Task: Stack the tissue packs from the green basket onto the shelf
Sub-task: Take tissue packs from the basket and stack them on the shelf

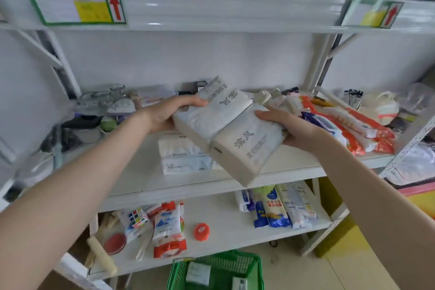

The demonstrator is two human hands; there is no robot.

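Head view: both bare forearms reach up from the lower corners of the frame toward the middle shelf (146, 179). At centre, the left hand (169, 113) curls around the far end of one tissue pack (211, 115), thumb on top. Beside it, the right hand (289, 129) cups a second tissue pack (247, 150) from the right, thumb lying across its upper face. The two packs touch, tilted, above the shelf board. More stacked packs (181, 155) lie on the shelf beneath them. At bottom centre, the green basket (219, 266) holds two further packs.
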